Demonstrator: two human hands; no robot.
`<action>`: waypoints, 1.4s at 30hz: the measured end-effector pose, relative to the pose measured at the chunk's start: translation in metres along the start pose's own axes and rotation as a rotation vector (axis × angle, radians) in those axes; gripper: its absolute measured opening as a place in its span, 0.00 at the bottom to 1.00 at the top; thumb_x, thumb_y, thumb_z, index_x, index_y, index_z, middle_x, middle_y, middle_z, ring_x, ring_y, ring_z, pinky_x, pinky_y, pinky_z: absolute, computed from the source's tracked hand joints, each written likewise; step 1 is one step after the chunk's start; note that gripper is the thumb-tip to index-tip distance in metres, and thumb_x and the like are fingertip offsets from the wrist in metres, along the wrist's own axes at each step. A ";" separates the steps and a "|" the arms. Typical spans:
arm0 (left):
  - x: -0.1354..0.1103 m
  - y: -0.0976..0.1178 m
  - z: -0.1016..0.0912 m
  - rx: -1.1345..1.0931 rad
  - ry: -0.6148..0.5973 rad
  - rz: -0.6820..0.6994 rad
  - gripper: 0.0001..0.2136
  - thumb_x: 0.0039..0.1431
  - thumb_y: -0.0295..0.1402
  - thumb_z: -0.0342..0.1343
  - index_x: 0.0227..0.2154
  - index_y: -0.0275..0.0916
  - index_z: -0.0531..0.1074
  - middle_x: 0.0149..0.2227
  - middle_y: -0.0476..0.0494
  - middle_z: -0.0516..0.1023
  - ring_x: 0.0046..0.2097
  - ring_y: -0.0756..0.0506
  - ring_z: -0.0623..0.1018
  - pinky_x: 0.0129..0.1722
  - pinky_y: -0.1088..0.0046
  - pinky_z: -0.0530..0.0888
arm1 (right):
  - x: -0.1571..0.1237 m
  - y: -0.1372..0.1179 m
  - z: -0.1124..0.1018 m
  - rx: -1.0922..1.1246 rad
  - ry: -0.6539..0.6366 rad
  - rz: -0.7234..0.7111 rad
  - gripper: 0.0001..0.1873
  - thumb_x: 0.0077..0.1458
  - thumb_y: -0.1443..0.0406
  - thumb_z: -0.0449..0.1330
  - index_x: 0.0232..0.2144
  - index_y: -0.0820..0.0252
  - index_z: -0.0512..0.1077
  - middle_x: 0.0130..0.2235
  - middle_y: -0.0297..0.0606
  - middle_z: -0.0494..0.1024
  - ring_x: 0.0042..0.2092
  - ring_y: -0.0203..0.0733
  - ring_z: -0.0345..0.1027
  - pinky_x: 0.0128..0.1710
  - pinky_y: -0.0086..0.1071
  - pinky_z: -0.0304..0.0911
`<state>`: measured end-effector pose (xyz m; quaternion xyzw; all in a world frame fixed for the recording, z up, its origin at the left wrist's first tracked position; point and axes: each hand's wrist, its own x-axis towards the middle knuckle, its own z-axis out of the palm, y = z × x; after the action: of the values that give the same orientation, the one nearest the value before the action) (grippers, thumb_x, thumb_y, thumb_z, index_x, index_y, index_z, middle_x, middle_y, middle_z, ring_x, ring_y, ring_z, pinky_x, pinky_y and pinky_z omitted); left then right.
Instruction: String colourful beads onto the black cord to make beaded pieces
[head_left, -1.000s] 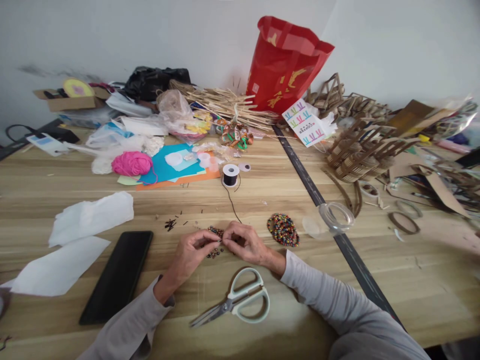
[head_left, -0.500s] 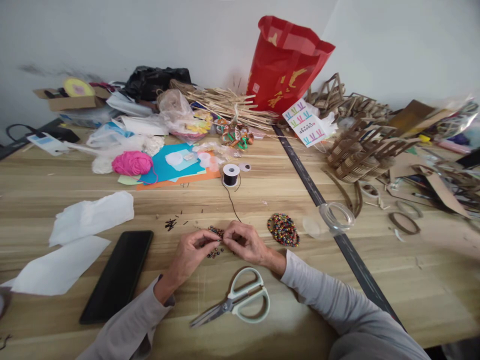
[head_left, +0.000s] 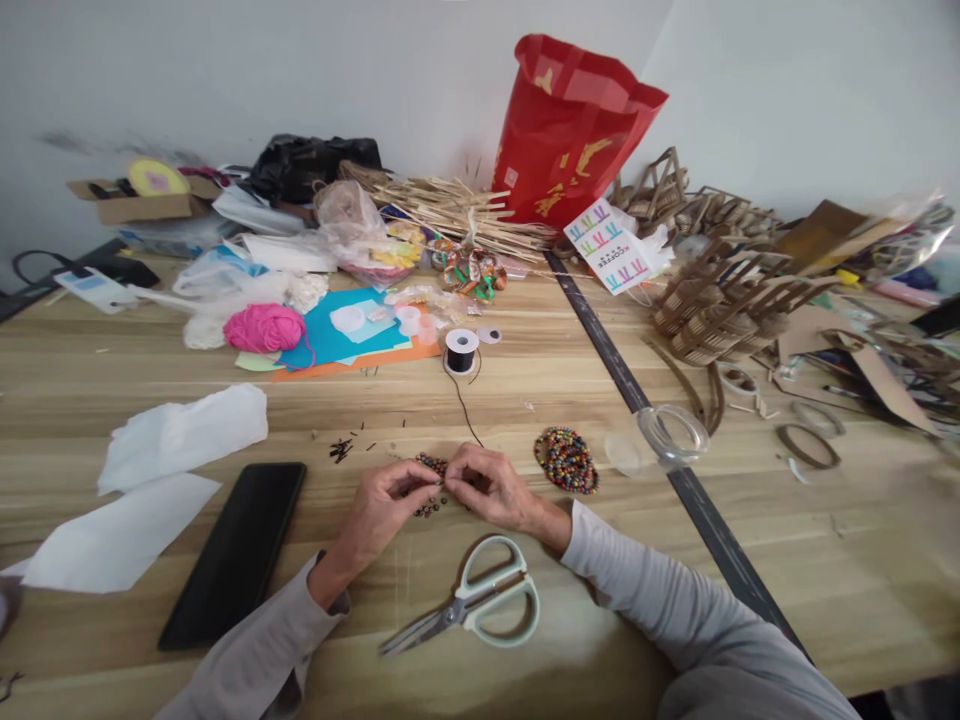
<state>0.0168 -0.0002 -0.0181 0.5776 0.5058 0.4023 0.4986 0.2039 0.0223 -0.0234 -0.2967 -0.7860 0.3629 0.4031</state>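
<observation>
My left hand (head_left: 384,505) and my right hand (head_left: 491,487) meet fingertip to fingertip over small dark beads (head_left: 429,508) on the table. Thumb and forefinger of the left are pinched together; whatever lies between them is too small to make out. The right hand is closed too, and a black cord (head_left: 466,408) runs into it from a white spool (head_left: 462,352). Its fingers hide the cord's end. To the right lies a coil of multicoloured beads (head_left: 567,460). Scissors with pale green handles (head_left: 480,594) rest below my hands.
A black phone (head_left: 234,555) and white paper (head_left: 184,435) lie on the left. Short black cord pieces (head_left: 342,449) are scattered beyond my left hand. Clear rings of tape (head_left: 673,436) lie right. Pink yarn (head_left: 265,328), a red bag (head_left: 574,135) and small woven baskets (head_left: 712,310) stand farther back.
Both hands stay in nearly the same place, still fingertip to fingertip. Nothing on the table has visibly moved.
</observation>
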 end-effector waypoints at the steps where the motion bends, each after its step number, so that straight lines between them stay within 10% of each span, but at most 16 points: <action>1: 0.000 0.001 0.000 0.000 -0.001 -0.005 0.04 0.46 0.31 0.61 0.26 0.36 0.77 0.26 0.46 0.79 0.28 0.49 0.75 0.29 0.76 0.71 | 0.000 0.000 0.000 -0.001 0.001 -0.002 0.07 0.58 0.65 0.56 0.29 0.63 0.70 0.28 0.37 0.71 0.30 0.35 0.64 0.30 0.28 0.60; 42: 0.000 0.007 0.002 -0.032 0.014 -0.031 0.04 0.45 0.31 0.61 0.24 0.36 0.76 0.23 0.47 0.79 0.26 0.49 0.75 0.26 0.77 0.72 | 0.001 0.001 0.001 0.132 -0.004 0.109 0.14 0.57 0.57 0.59 0.29 0.64 0.71 0.28 0.37 0.72 0.29 0.34 0.64 0.28 0.26 0.61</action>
<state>0.0198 -0.0005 -0.0120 0.5589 0.5117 0.4066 0.5104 0.2030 0.0235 -0.0243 -0.3112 -0.7439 0.4358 0.3999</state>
